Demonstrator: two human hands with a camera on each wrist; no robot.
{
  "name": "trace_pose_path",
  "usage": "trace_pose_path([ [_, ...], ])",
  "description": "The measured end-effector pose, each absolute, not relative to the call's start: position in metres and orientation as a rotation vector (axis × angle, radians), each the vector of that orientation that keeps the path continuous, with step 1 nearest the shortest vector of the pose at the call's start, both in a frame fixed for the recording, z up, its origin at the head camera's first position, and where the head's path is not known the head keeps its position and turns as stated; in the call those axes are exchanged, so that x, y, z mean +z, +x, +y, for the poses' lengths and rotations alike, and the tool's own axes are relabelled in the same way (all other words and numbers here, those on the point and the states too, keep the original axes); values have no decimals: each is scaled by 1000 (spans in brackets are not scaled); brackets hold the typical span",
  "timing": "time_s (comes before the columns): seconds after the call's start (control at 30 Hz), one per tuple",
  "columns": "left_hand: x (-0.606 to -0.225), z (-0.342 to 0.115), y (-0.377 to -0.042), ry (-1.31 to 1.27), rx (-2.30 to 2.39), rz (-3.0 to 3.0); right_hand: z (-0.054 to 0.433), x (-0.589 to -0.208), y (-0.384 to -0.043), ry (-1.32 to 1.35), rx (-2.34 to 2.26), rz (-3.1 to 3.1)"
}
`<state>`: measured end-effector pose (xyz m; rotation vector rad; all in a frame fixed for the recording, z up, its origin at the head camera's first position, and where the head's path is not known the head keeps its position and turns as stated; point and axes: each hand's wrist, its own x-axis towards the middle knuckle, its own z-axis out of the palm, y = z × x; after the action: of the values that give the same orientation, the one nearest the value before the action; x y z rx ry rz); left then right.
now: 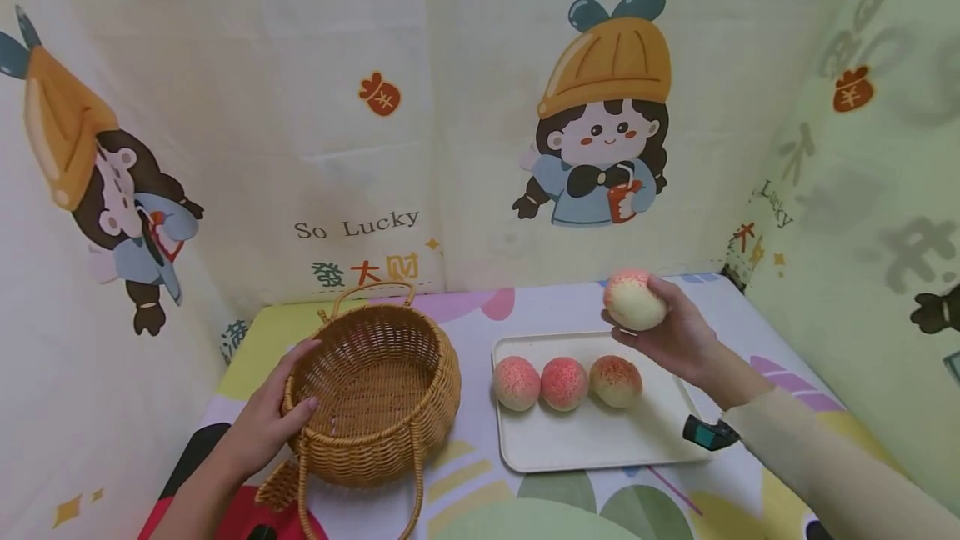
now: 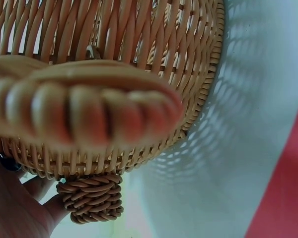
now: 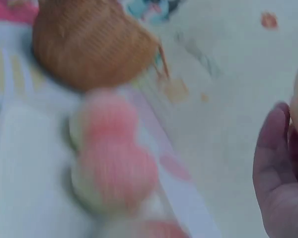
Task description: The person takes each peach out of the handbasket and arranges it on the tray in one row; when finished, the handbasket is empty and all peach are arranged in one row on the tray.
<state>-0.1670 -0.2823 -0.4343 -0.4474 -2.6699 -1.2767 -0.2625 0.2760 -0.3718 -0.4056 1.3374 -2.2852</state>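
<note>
A round wicker basket (image 1: 360, 457) stands on the left of the table, its mouth tilted toward me and its inside bare. My left hand (image 1: 262, 419) grips its left rim, with the thumb over the edge. In the left wrist view, that hand (image 2: 20, 203) shows beside the basket's woven wall (image 2: 188, 74). Above the tray's far right part, my right hand (image 1: 686, 340) holds a pale peach (image 1: 636, 302) with a pink top. Three peaches sit in a row on the white tray (image 1: 592, 448): two pink (image 1: 517, 383) and one darker red-speckled (image 1: 616, 381).
A patterned cloth covers the table, and printed curtains (image 1: 465, 148) close in the back and both sides. Thin wicker handles (image 1: 416, 482) hang at the basket's front. A small dark device (image 1: 708, 433) is on the right wrist. Red cloth (image 1: 247, 515) shows at lower left.
</note>
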Motion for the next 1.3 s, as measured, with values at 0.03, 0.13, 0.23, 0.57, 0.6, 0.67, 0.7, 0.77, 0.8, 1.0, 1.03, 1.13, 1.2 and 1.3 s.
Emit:
trace_pose_path([
  [0.03,-434,-283,-167,-449,-1279,-2670,287,-375,-262,-394,-2286,1431],
  [0.13,-434,-284,-167,-450,-1288,-2666,314,-385,-260,-323,-2160,1931],
  [0.23,-434,-284,-167,-460,-1294,-2667,333,-403,-257,-215,-1775,2525],
  [0.57,-434,-282,-165,-453,-1291,-2660,341,-453,-252,-414,-948,3086],
  [0.6,-434,-282,-165,-452,-1292,-2659,339,-454,-252,-419,-905,3096],
  [0.67,-434,-281,-165,-451,-1293,-2660,337,-456,-252,-437,-822,3107],
  [0.7,-434,-281,-165,-454,-1296,-2659,336,-457,-251,-448,-804,3104],
  [0.77,-434,-280,-165,-457,-1291,-2659,334,-457,-250,-479,-774,3097],
  [0.8,-433,-280,-165,-460,-1290,-2657,334,-457,-249,-501,-764,3094],
  [1.0,-430,-279,-165,-466,-1289,-2655,344,-450,-244,-671,-799,3028],
  [1.03,-430,-279,-165,-466,-1286,-2657,347,-449,-242,-698,-814,3000],
  [1.13,-429,-279,-165,-459,-1284,-2665,356,-448,-240,-766,-824,2918],
  [1.2,-430,-279,-165,-457,-1281,-2668,359,-449,-239,-788,-816,2884],
  [1.3,-431,-280,-164,-452,-1284,-2666,360,-449,-240,-781,-748,2909],
])
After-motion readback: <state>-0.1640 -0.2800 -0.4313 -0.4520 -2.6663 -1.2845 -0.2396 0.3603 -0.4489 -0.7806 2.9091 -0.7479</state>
